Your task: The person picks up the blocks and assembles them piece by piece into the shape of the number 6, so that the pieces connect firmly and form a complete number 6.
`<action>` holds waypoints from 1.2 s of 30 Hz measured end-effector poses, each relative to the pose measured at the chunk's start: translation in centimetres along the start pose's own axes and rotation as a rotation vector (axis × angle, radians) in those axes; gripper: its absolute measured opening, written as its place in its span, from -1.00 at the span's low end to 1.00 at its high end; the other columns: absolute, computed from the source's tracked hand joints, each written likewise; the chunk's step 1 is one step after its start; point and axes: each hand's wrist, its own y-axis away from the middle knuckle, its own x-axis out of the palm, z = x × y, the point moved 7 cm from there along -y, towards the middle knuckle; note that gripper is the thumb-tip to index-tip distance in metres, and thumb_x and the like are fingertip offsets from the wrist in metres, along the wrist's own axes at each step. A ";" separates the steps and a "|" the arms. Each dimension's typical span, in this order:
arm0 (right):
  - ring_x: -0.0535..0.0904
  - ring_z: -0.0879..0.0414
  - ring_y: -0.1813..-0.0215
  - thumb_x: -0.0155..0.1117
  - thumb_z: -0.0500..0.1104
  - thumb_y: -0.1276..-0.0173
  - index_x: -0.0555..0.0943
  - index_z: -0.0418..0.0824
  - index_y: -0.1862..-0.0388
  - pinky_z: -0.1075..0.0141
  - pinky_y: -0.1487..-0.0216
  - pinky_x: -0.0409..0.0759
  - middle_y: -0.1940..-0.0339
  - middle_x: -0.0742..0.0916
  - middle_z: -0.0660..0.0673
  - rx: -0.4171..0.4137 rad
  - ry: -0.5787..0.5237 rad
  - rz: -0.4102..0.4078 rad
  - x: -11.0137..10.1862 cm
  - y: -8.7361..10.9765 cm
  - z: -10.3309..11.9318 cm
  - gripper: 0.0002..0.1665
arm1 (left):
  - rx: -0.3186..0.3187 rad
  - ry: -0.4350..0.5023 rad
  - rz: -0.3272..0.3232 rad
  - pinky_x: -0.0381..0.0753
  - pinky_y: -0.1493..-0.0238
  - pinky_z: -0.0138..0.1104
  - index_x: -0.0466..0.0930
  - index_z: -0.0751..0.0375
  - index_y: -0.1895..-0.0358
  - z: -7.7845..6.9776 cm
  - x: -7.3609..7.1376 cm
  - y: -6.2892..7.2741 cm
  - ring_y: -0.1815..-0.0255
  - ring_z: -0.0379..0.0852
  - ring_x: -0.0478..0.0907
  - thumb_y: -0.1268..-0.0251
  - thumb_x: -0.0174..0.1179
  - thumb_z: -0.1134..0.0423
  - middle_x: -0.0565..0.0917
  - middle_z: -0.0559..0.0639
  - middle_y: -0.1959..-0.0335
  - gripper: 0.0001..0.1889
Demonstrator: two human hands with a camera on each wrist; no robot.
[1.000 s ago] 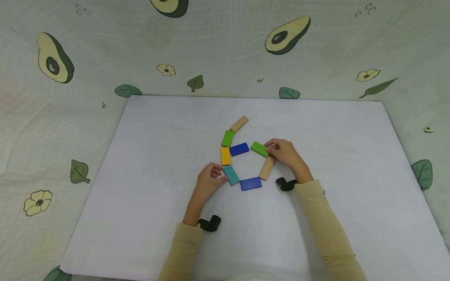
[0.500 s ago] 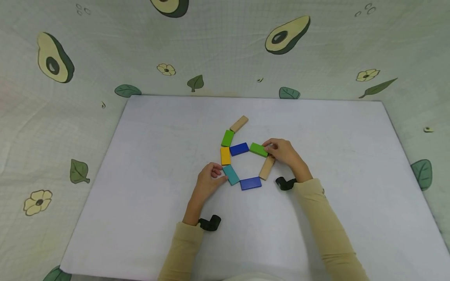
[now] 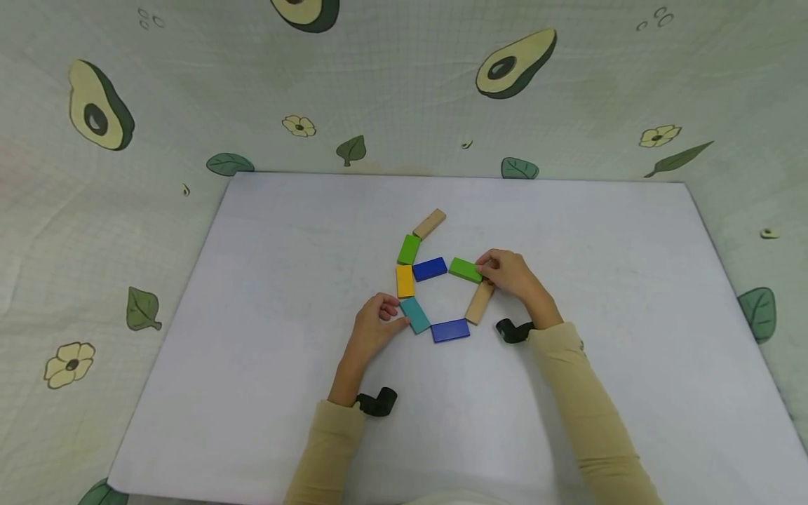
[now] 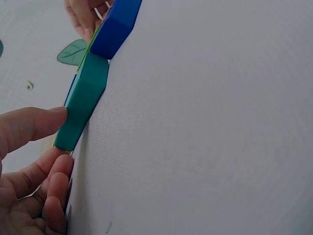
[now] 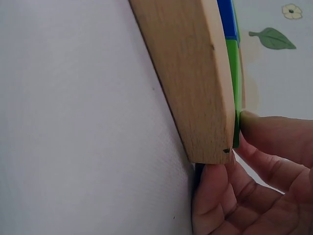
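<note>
Flat wooden blocks form a closed ring with a tail in the head view. My right hand (image 3: 510, 273) pinches the outer end of a green block (image 3: 463, 269) at the ring's upper right. Below it slants a plain wood block (image 3: 480, 302), large in the right wrist view. At the lower left, my left hand (image 3: 374, 326) holds a teal block (image 3: 415, 315) between thumb and fingertips. A blue block (image 3: 451, 330) lies at the bottom of the ring, and a darker blue block (image 3: 430, 268) at its top. A yellow block (image 3: 405, 281) sits above the teal one.
Another green block (image 3: 409, 249) and another plain wood block (image 3: 430, 223) make the tail that leans up and right. All lie on a white tabletop (image 3: 284, 245). Behind it hangs a cloth (image 3: 404, 77) with avocado prints. Black wrist cameras (image 3: 377, 402) sit on both wrists.
The right hand's green block has shifted very slightly left, its inner end now closer to the dark blue block. The left hand and the other blocks have stayed in place.
</note>
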 end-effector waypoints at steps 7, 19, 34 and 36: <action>0.56 0.13 0.38 0.09 -0.17 -0.39 0.51 -0.38 0.07 0.40 0.38 0.50 0.26 0.66 -0.25 0.035 -0.014 0.001 0.0 0.1 -0.3 -0.71 | 0.019 -0.003 -0.008 0.40 0.14 -0.31 0.46 0.20 0.11 0.0 0.0 0.1 0.23 -0.05 0.36 -0.09 0.32 0.24 0.48 0.04 0.30 -0.68; 0.55 0.10 0.34 0.07 -0.13 -0.39 0.49 -0.37 0.08 0.38 0.34 0.48 0.21 0.64 -0.25 0.035 0.032 -0.042 0.1 0.6 -0.6 -0.70 | -0.017 0.004 0.006 0.39 0.11 -0.28 0.46 0.20 0.08 0.0 0.2 0.0 0.20 -0.05 0.36 -0.10 0.31 0.23 0.49 0.06 0.27 -0.66; 0.55 0.09 0.41 0.04 -0.15 -0.42 0.47 -0.39 0.03 0.30 0.41 0.60 0.19 0.62 -0.29 0.039 -0.019 -0.053 0.4 1.0 -0.2 -0.67 | -0.013 0.004 0.007 0.40 0.10 -0.27 0.45 0.20 0.07 -0.2 0.0 0.2 0.20 -0.04 0.37 -0.11 0.31 0.23 0.49 0.05 0.27 -0.66; 0.55 0.09 0.41 0.04 -0.15 -0.42 0.47 -0.39 0.03 0.30 0.40 0.60 0.18 0.62 -0.30 0.040 -0.021 -0.055 0.5 0.9 -0.1 -0.67 | -0.013 0.007 0.008 0.39 0.10 -0.27 0.45 0.20 0.07 -0.3 -0.1 0.2 0.20 -0.04 0.37 -0.10 0.31 0.23 0.49 0.06 0.27 -0.66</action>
